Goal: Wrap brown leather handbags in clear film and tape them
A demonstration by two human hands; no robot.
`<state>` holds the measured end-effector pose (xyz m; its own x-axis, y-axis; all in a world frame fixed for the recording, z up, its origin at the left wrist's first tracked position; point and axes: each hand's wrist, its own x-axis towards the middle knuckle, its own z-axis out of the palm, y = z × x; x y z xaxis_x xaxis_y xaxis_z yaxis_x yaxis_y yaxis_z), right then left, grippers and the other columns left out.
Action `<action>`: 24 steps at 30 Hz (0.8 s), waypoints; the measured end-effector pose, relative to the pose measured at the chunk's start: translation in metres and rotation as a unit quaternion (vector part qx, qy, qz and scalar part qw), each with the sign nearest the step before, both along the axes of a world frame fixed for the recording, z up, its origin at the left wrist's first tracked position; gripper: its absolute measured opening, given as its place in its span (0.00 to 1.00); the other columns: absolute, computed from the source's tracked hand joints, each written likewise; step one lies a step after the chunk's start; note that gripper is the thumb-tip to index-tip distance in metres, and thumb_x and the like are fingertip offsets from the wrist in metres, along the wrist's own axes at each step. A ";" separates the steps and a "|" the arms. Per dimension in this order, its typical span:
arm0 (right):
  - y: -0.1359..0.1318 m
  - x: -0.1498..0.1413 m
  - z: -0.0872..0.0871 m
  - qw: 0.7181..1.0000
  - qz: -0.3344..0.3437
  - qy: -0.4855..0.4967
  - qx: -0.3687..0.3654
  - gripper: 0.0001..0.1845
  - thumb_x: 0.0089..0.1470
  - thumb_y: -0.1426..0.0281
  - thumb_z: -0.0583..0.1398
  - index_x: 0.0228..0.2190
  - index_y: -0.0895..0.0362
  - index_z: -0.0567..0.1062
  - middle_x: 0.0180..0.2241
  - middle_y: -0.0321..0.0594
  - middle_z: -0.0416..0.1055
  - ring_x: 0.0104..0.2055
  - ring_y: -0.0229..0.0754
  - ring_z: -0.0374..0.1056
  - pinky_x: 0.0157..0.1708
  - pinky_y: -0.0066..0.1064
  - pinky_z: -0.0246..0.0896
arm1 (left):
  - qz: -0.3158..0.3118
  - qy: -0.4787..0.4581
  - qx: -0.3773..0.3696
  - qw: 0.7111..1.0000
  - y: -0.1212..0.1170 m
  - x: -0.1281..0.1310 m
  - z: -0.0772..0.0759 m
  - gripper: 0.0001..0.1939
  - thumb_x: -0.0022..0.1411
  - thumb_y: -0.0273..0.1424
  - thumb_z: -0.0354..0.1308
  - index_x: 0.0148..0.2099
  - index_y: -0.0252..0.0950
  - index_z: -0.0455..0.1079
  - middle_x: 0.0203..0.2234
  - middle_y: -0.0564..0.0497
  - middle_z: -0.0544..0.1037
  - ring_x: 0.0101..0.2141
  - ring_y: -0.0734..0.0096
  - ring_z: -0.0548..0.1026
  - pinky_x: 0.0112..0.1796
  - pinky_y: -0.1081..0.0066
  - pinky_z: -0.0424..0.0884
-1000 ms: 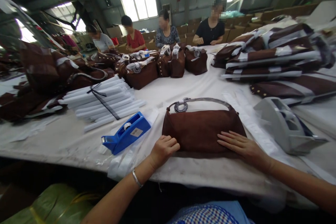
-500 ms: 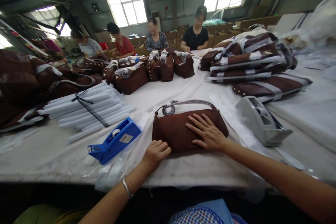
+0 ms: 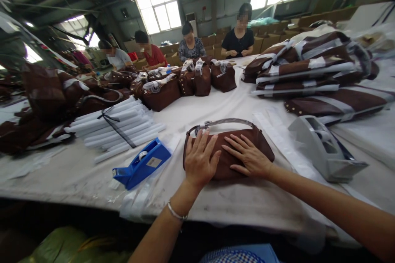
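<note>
A dark brown handbag (image 3: 226, 160) lies flat on the white-covered table in front of me, its wrapped strap (image 3: 234, 121) arched along the far side. My left hand (image 3: 200, 160) rests open on the bag's left part, fingers stretched toward the strap. On the middle and right part, my right hand (image 3: 249, 158) lies flat with its fingers spread. Both palms touch the bag and neither hand grips anything. The left hand partly hides the coiled, wrapped end of the strap.
To the left stand a blue tape dispenser (image 3: 142, 164) and a tied bundle of white rolls (image 3: 114, 127). A grey tape dispenser (image 3: 327, 148) is at right, below stacked brown bags (image 3: 311, 65). More handbags (image 3: 163, 94) line the back; several people sit beyond.
My left hand has gone from a closed hold at the bag's lower left edge to lying open on top of it. The right hand stays spread on the bag. The view has shifted slightly.
</note>
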<state>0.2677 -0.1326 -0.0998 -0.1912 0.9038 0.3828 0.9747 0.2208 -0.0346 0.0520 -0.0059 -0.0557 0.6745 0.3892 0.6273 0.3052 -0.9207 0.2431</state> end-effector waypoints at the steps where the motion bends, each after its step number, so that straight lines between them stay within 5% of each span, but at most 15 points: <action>1: 0.000 0.000 0.000 1.000 0.002 0.001 -0.002 0.42 0.60 0.53 0.59 0.68 0.51 0.52 0.70 0.47 0.44 0.71 0.61 0.39 0.66 0.61 0.39 | 0.026 -0.002 0.015 1.000 0.002 0.006 -0.016 0.26 0.70 0.37 0.53 0.67 0.43 0.59 0.63 0.41 0.65 0.63 0.46 0.61 0.61 0.39 0.56; 5: 0.002 -0.001 0.002 1.000 0.002 0.010 -0.001 0.42 0.59 0.52 0.60 0.68 0.51 0.53 0.70 0.47 0.44 0.71 0.61 0.39 0.66 0.61 0.38 | 0.069 0.027 0.018 0.997 0.008 0.011 -0.059 0.29 0.69 0.36 0.54 0.70 0.43 0.55 0.67 0.42 0.58 0.67 0.48 0.54 0.63 0.39 0.51; 13: 0.001 -0.002 0.001 1.000 0.006 -0.002 0.027 0.42 0.59 0.52 0.60 0.68 0.51 0.53 0.70 0.48 0.46 0.71 0.61 0.40 0.66 0.60 0.41 | 0.026 0.027 0.052 0.998 0.001 0.004 -0.062 0.28 0.69 0.33 0.54 0.69 0.42 0.57 0.66 0.42 0.61 0.66 0.51 0.57 0.64 0.42 0.52; 16: 0.000 -0.002 0.000 1.000 -0.001 -0.005 0.019 0.42 0.59 0.52 0.60 0.68 0.52 0.53 0.70 0.48 0.45 0.71 0.60 0.39 0.66 0.60 0.40 | 0.014 0.017 -0.002 1.000 0.006 0.009 -0.043 0.23 0.71 0.34 0.52 0.66 0.43 0.61 0.63 0.43 0.66 0.64 0.53 0.63 0.63 0.43 0.55; 19: 0.000 -0.001 0.000 1.000 -0.006 -0.005 0.003 0.41 0.60 0.52 0.59 0.68 0.52 0.53 0.70 0.48 0.44 0.72 0.60 0.38 0.66 0.60 0.40 | 0.021 -0.047 -0.112 0.992 0.014 0.012 0.007 0.21 0.75 0.37 0.43 0.64 0.41 0.64 0.58 0.44 0.73 0.59 0.60 0.70 0.60 0.53 0.64; 21: 0.001 0.000 0.000 1.000 -0.009 0.001 0.000 0.41 0.60 0.52 0.58 0.68 0.52 0.53 0.70 0.48 0.44 0.72 0.60 0.38 0.67 0.60 0.38 | 0.040 -0.148 -0.127 0.980 0.017 0.013 0.038 0.24 0.75 0.40 0.39 0.68 0.41 0.58 0.64 0.45 0.65 0.64 0.61 0.62 0.63 0.57 0.60; 24: 0.002 0.000 -0.001 1.000 -0.009 0.011 0.002 0.41 0.60 0.53 0.59 0.68 0.52 0.53 0.71 0.46 0.43 0.71 0.59 0.39 0.67 0.59 0.38 | 0.055 -0.159 -0.039 0.985 0.014 0.015 0.038 0.28 0.75 0.41 0.41 0.72 0.44 0.47 0.70 0.47 0.51 0.69 0.58 0.47 0.67 0.51 0.46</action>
